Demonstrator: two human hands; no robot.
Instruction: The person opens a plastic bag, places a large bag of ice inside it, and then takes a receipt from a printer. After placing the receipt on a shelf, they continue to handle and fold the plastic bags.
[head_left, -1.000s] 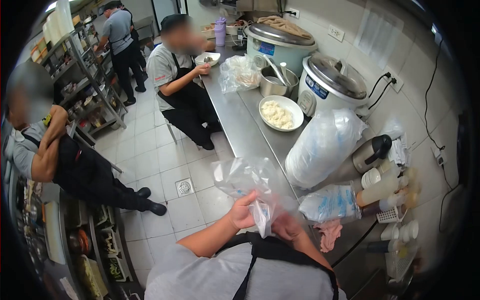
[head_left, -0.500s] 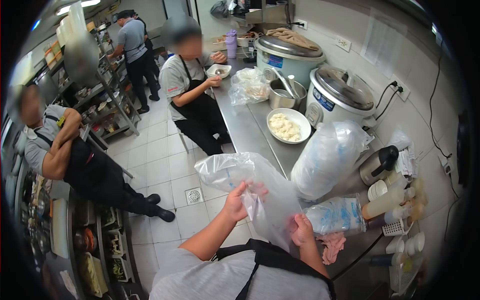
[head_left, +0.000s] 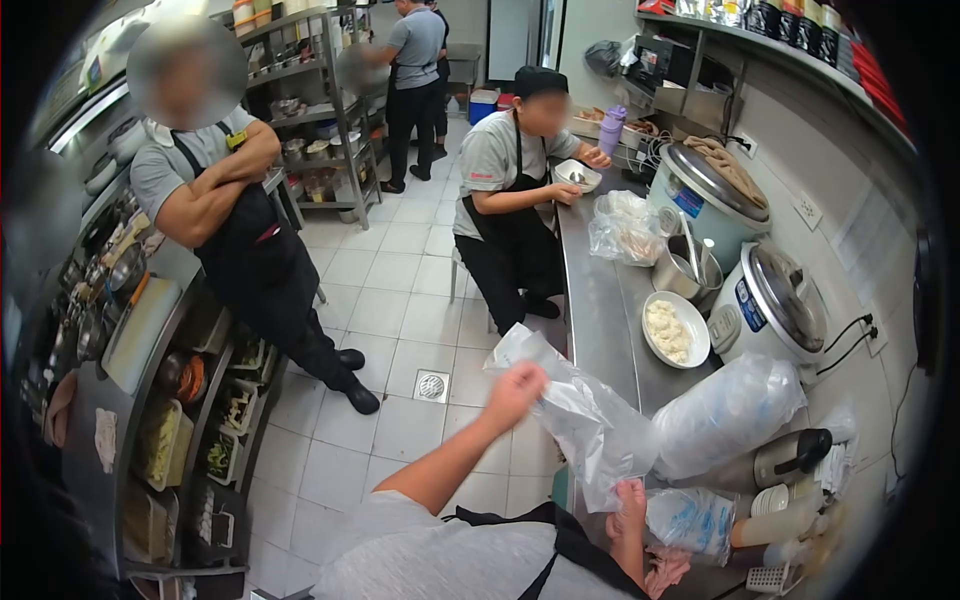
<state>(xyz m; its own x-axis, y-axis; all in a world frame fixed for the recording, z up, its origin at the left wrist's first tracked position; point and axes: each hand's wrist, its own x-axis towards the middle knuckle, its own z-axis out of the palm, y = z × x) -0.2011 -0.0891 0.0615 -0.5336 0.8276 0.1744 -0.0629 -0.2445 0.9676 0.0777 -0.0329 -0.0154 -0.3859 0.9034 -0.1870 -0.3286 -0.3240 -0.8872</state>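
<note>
A clear plastic bag [head_left: 592, 415] stretches between my two hands, over the floor and the near edge of the steel counter. My left hand [head_left: 513, 398] is closed on it near its far left end, with the arm reaching forward. Lower down, my right hand [head_left: 628, 508] pinches the bag's near end, close to the counter. Beside my right hand lies a packet of plastic bags with blue print [head_left: 690, 522], and a pink cloth [head_left: 665, 572] is just below. A big clear sack [head_left: 730, 415] stands on the counter beyond the bag.
On the steel counter [head_left: 612, 320] are a white bowl of pale food [head_left: 668, 332], a metal pot [head_left: 690, 272], two rice cookers and a kettle [head_left: 790, 458]. One person [head_left: 520, 190] sits at the counter holding a bowl. Another [head_left: 250, 230] stands left with folded arms. Two more work behind.
My left hand, spread against the bag before, is now closed on it and farther forward. The bag is drawn out longer and flatter between my hands. The view has swung left.
</note>
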